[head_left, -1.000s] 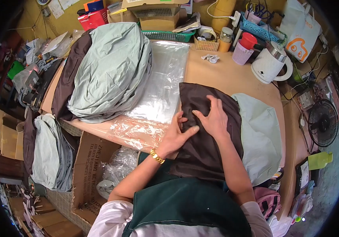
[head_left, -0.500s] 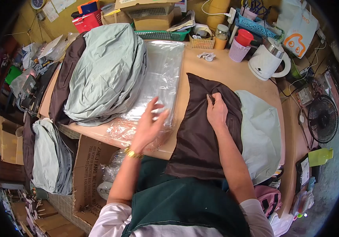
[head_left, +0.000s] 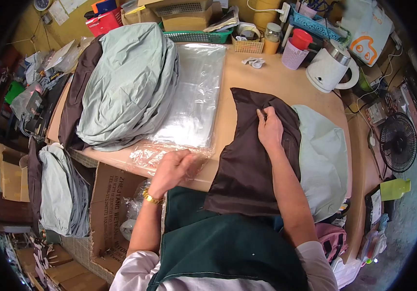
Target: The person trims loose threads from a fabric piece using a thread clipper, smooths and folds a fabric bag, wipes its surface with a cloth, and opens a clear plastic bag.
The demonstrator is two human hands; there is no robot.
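My right hand [head_left: 270, 130] pinches a fold of the dark brown cloth [head_left: 252, 169], which lies spread over the table's near edge. The brown cloth joins a pale grey-green piece [head_left: 322, 160] on its right. My left hand [head_left: 172, 169] is curled closed over the near end of a stack of clear plastic bags [head_left: 189, 111]. Whether those fingers grip the film cannot be made out. Left of the bags rises a large bundled pile of pale grey-green cloth [head_left: 126, 87] with brown cloth [head_left: 80, 92] along its left side.
A white kettle [head_left: 327, 68], a lilac cup [head_left: 296, 54] and a jar [head_left: 271, 39] stand at the back right. Crumpled white scrap [head_left: 253, 62] lies on the table [head_left: 247, 77]. An open cardboard box [head_left: 106, 218] stands below left. A black fan [head_left: 397, 142] is at far right.
My left hand has come down and toward me, its spread fingers now curled in at the bags' near end. My right hand keeps its pinch on the brown cloth; the view has shifted slightly.
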